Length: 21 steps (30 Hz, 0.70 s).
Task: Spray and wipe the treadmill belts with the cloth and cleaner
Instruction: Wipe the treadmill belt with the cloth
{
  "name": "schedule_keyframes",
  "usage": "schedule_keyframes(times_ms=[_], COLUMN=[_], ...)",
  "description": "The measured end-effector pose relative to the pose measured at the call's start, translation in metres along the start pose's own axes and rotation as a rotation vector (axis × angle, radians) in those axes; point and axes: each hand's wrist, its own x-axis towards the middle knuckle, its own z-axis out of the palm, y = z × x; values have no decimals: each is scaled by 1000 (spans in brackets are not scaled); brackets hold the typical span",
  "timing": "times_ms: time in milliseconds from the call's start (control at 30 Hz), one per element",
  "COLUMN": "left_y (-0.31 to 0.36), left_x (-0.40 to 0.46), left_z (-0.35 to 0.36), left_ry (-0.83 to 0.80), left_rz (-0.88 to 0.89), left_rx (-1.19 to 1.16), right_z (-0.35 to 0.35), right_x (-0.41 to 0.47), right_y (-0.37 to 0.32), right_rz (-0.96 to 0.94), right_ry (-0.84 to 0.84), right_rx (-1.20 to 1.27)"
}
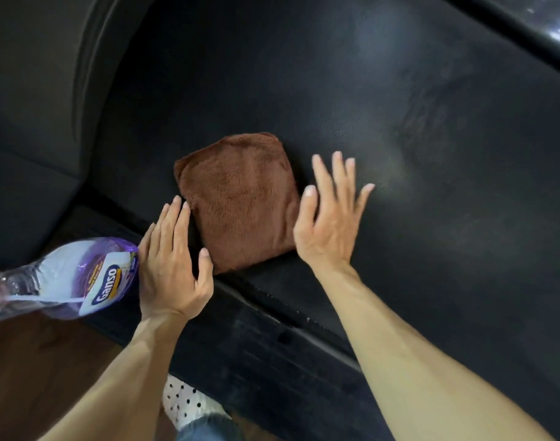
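A folded brown cloth (240, 202) lies flat on the black treadmill belt (415, 138). My left hand (173, 262) is open at the cloth's near left corner, its fingers straight and its thumb beside the cloth's edge. Just right of the cloth, my right hand (329, 218) is spread open over the belt, fingers apart, its thumb at the cloth's right edge. A clear spray bottle (71, 278) of purple cleaner with a white label and a red top stands at the lower left, next to my left hand. Neither hand holds anything.
The treadmill's black side rail (272, 338) runs diagonally below the belt. Brown wooden floor (33, 377) shows at the lower left. A polka-dot shoe (183, 402) and a jeans cuff are at the bottom. Dull smears mark the belt at the right.
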Motion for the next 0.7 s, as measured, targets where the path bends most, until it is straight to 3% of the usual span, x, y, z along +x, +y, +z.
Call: schedule_keyframes(times_ms=[67, 133, 200, 300, 433, 633, 700], left_y=[5, 20, 45, 75, 85, 85, 81], left_x=[1, 7, 21, 56, 86, 138, 159], left_z=[-4, -11, -13, 4, 33, 39, 36], left_ry=[23, 79, 88, -21, -152, -161, -135], left_rz=[-29, -27, 112, 298, 290, 493, 462], left_rx=[-84, -115, -56, 73, 283, 287, 296], right_z=[-8, -8, -7, -7, -10, -10, -9], right_x=[7, 7, 6, 7, 8, 9, 8], right_y=[24, 39, 43, 42, 41, 38, 37], right_rz=[103, 84, 67, 75, 83, 104, 102], right_ry=[43, -54, -90, -73, -64, -57, -62], right_rx=[-103, -270, -334, -330, -323, -329, -334])
